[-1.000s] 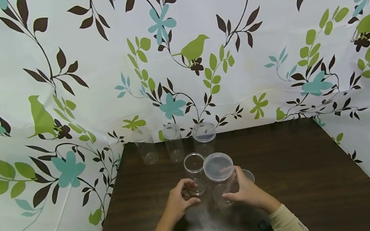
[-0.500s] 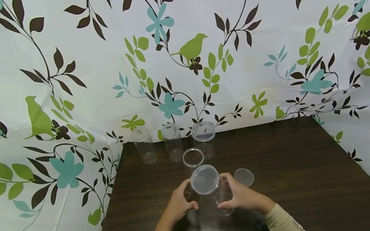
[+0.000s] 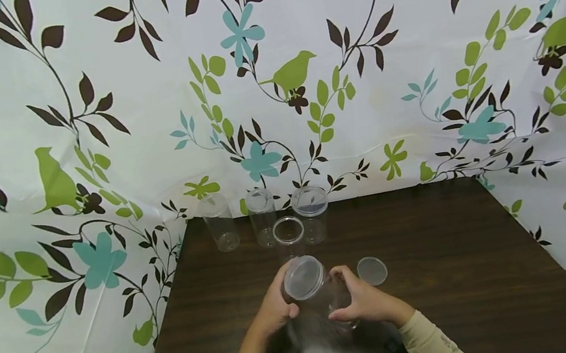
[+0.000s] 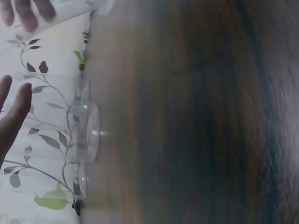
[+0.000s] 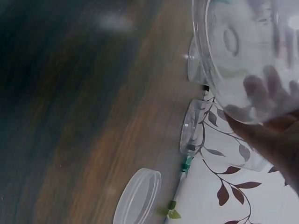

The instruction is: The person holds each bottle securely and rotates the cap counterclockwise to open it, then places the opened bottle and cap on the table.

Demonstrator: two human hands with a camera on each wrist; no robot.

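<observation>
In the head view my right hand (image 3: 364,301) grips a clear plastic jar (image 3: 334,297), its thumb in front. The jar is tilted, and its frosted lid (image 3: 303,277) leans toward my left hand (image 3: 272,311). That hand is beside the lid, its thumb and fingers spread; contact is unclear. The left wrist view shows two of its fingers (image 4: 16,109) apart from the jar's visible side (image 4: 70,21). In the right wrist view, fingers show through the jar's clear base (image 5: 233,60). Behind the hands stands an open-topped clear jar (image 3: 288,232).
Three lidded clear containers stand at the table's back edge: two slim ones (image 3: 222,231) (image 3: 264,221) and a wider one (image 3: 312,215). A loose round lid (image 3: 372,271) lies right of my hands on the dark wood table (image 3: 452,298). A patterned sheet (image 3: 392,119) hangs behind.
My right hand has brought the jar left and nearer, then tipped its lid toward my left hand. The loose lid, partly covered before, now shows fully.
</observation>
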